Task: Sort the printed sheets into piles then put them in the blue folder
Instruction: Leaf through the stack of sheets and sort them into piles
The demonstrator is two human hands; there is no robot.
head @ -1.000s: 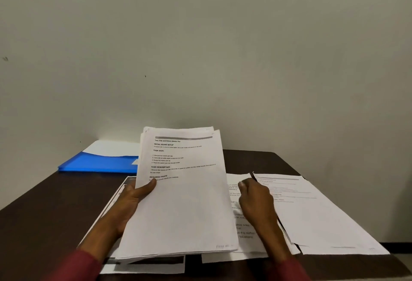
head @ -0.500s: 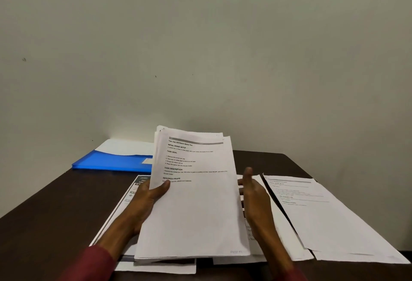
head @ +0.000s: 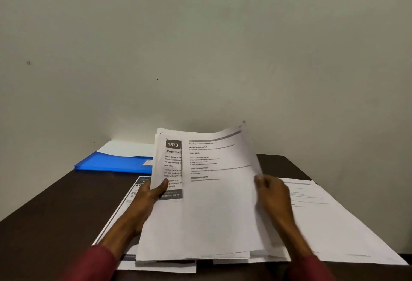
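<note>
Paper stack (head: 171,162) gripped by left hand (head: 151,194); right hand (head: 272,194), blurred, seemingly pinches the top sheet (head: 218,202)

White sheets (head: 218,209) with black print, beside the blue folder (head: 116,163) on a dark brown table (head: 51,209).

The top sheet (head: 218,202) covers half the 1573 page (head: 171,162); its own fine print is unreadable. The right hand (head: 273,194) blurs; the folder (head: 116,163) sits partly hidden behind both.

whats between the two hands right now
In the head view, the held stack of sheets spans the gap: the left hand grips its left edge, the right hand pinches the top sheet.
</note>
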